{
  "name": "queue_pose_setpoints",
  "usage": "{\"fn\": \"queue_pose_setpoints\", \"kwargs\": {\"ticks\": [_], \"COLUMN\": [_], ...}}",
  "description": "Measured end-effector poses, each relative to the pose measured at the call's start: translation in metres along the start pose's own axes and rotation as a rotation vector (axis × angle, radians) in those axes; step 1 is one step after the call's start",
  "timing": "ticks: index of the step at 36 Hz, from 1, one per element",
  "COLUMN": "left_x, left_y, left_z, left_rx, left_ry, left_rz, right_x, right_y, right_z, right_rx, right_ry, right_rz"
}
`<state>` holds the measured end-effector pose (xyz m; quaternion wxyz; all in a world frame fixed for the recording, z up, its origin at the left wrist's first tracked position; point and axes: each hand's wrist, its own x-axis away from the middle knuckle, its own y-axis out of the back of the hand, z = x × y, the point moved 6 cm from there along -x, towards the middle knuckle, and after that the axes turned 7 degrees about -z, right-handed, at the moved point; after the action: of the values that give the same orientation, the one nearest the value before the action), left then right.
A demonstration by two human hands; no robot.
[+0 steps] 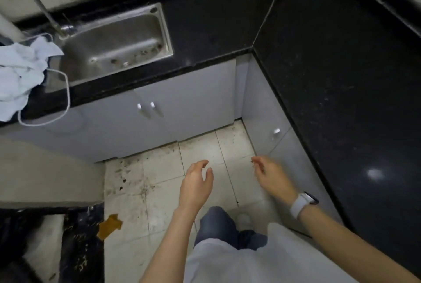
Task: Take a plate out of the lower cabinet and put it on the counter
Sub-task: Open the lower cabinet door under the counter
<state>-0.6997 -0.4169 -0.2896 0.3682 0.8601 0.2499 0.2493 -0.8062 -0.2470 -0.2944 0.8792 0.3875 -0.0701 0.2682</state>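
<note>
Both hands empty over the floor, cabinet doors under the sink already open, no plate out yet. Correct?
Not quite: the cabinet doors under the sink are shut, handles side by side, as the head view shows. The rest holds: left hand and right hand are empty over the floor, and no plate is visible.

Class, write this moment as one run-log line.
stage: start | left hand: empty, open | right hand: empty, open | cabinet doors: shut | plate: not seen | counter: bare

Closed cabinet doors (182, 100) are hiding whatever is inside; the white cloth (20, 71) and black bag (13, 237) are running off the left edge.
</note>
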Motion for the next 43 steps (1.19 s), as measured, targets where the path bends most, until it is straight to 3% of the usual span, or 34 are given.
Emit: {"fn": "queue_pose_setpoints", "kwargs": {"ticks": [8, 13, 21, 25, 31, 37, 43], "left_x": [-0.143, -0.219, -0.268, -0.252, -0.222, -0.205, -0.208], "left_y": [-0.029, -0.067, -0.147, -0.194, -0.261, -0.299, -0.289], "left_z": [-0.040, -0.083, -0.130, -0.131, -0.125, -0.104, -0.090], "left_rx": [-0.076, -0.159, -0.289, -0.336, -0.320, -0.233, -0.130], "left_ry": [-0.161, -0.361, -0.605, -0.625, -0.564, -0.523, -0.481], "left_rz": [0.236, 0.499, 0.809, 0.978, 1.156, 1.155, 1.099], "right_x": [-0.086, -0.110, -0.113, -0.108, -0.115, -0.121, -0.113], "right_y": [0.008, 0.002, -0.026, -0.036, -0.040, -0.048, -0.063], "right_z": [-0.015, -0.033, -0.069, -0.094, -0.134, -0.152, -0.144], "right_rx": [-0.078, -0.197, -0.789, -0.890, -0.929, -0.889, -0.806], "right_ry": [-0.254, -0.573, -1.090, -1.223, -1.151, -1.077, -1.014], "right_rz": [-0.157, -0.309, -0.798, -0.983, -1.129, -1.205, -1.110]}}
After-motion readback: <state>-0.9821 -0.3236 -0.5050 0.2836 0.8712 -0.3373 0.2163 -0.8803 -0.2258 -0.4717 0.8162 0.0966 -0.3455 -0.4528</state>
